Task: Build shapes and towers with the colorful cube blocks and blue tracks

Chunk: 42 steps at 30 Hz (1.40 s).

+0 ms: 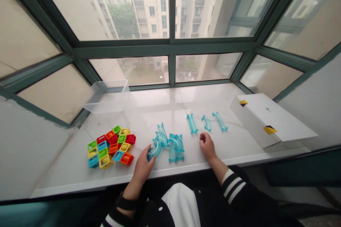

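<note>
Translucent blue plastic is what I see from my head camera: my left hand point(144, 166) closes thumb and fingertips on a curved track piece point(155, 149) at the near-left edge of a small heap of track pieces point(174, 144), close to the front of the marble windowsill point(160, 108). My right hand point(207, 144) rests on the sill just right of the heap, fingers curled in, nothing visible in it. Beyond it lie three loose track pieces point(206, 122) in a row. Coloured square blocks point(110, 146) cluster to the left, a clear plastic bin point(108, 96) sits behind them, and a white box point(269, 118) lies far right.
</note>
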### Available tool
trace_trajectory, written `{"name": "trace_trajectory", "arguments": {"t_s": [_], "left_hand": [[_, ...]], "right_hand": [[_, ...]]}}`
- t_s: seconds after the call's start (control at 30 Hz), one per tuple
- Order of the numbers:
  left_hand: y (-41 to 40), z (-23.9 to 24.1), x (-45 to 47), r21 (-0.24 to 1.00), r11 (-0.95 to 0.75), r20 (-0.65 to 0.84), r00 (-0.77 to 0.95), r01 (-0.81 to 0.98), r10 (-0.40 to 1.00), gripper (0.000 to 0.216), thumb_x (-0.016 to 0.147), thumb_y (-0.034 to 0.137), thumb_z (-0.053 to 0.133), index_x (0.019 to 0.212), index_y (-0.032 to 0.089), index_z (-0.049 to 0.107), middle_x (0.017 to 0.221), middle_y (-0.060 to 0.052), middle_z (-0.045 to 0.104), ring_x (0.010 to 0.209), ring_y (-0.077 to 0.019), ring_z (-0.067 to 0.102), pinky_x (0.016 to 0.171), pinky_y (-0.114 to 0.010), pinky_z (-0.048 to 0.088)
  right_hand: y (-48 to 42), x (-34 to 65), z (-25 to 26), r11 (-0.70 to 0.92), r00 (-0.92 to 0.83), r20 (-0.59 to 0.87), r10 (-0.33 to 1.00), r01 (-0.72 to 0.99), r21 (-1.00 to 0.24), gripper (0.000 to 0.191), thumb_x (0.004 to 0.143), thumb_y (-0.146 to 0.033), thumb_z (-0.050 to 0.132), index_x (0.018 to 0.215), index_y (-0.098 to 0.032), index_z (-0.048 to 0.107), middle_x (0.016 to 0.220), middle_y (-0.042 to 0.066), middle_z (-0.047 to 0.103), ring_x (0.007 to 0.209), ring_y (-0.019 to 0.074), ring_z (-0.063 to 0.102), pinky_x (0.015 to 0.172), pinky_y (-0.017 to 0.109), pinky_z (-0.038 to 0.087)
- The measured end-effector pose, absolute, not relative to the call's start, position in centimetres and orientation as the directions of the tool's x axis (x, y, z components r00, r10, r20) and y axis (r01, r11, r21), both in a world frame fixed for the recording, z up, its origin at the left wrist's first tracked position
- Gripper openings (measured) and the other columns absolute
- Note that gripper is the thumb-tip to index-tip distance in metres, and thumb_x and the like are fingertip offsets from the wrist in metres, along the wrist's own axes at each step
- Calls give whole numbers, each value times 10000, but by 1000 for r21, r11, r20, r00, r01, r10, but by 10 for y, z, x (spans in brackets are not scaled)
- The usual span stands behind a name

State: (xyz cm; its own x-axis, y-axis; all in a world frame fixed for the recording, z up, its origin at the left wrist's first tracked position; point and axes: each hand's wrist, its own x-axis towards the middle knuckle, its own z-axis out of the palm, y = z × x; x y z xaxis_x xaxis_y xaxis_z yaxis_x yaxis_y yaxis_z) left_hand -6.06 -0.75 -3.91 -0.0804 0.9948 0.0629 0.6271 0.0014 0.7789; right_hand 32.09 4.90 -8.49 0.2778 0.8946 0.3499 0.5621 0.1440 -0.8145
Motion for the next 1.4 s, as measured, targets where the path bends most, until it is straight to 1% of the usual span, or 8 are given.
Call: {"name": "trace_trajectory", "arguments": {"t_s": [0.13, 0.37, 0.63, 0.83, 1.03, 1.17, 1.3, 1.4], "left_hand": [[-7, -33, -66, 795, -42, 94, -54, 605, 994, 439, 834, 369, 675, 1250, 229, 679, 1224, -95, 731, 1150, -293, 714, 1046, -485, 563], [-7, -24, -69, 866, -9, 60, -86, 499, 994, 458, 841, 411, 675, 1258, 222, 663, 1272, -108, 677, 1020, -252, 734, 978, -474, 611], [-7, -9, -65, 852, -126, 203, -100, 509, 974, 364, 892, 294, 625, 1251, 239, 653, 1265, -84, 631, 1101, -233, 718, 1030, -461, 598], [0, -7, -67, 834, -168, 289, -156, 525, 945, 360, 916, 309, 639, 1269, 239, 631, 1296, -94, 617, 1106, -244, 717, 1021, -474, 604], [5, 0, -65, 834, -100, 290, -278, 543, 916, 422, 911, 392, 682, 1291, 215, 636, 1279, -103, 633, 981, -214, 683, 932, -440, 628], [4, 8, -62, 840, -122, 335, -329, 529, 883, 447, 923, 418, 698, 1313, 214, 621, 1278, -101, 649, 968, -198, 664, 960, -432, 611], [4, 19, -53, 873, -140, 298, -283, 468, 912, 489, 930, 451, 722, 1351, 234, 603, 1308, -98, 667, 1008, -203, 682, 996, -441, 603], [7, 29, -36, 876, -181, 297, -203, 447, 933, 488, 939, 462, 717, 1357, 240, 598, 1316, -103, 671, 1022, -211, 690, 990, -443, 609]], "right_hand": [[49, 320, -84, 144, 274, 354, 894, 572, -807, 290, 750, -184, 483, 1010, -221, 603, 852, 41, 649, 799, 240, 657, 794, 390, 553], [47, 318, -81, 149, 256, 344, 903, 565, -811, 330, 795, -199, 489, 1098, -206, 618, 897, 55, 669, 834, 244, 674, 837, 406, 566], [46, 318, -76, 145, 251, 330, 910, 553, -820, 305, 835, -232, 500, 1108, -205, 634, 924, 74, 710, 861, 253, 694, 864, 419, 578], [44, 318, -72, 139, 241, 323, 915, 564, -814, 297, 848, -240, 502, 1107, -204, 644, 924, 79, 718, 870, 260, 701, 873, 428, 580], [43, 316, -70, 220, 150, 373, 916, 589, -778, 282, 870, -238, 512, 1109, -203, 658, 968, 84, 707, 898, 257, 697, 880, 426, 580], [42, 317, -67, 241, 139, 387, 912, 580, -778, 252, 893, -253, 515, 1094, -209, 661, 962, 82, 703, 883, 253, 693, 859, 422, 584], [39, 309, -44, 278, 170, 441, 881, 569, -774, 196, 921, -270, 519, 1049, -228, 661, 939, 77, 689, 871, 253, 676, 841, 428, 580], [33, 290, -8, 382, 128, 511, 850, 519, -765, 167, 972, -265, 534, 1068, -242, 670, 960, 73, 678, 885, 242, 660, 844, 427, 572]]}}
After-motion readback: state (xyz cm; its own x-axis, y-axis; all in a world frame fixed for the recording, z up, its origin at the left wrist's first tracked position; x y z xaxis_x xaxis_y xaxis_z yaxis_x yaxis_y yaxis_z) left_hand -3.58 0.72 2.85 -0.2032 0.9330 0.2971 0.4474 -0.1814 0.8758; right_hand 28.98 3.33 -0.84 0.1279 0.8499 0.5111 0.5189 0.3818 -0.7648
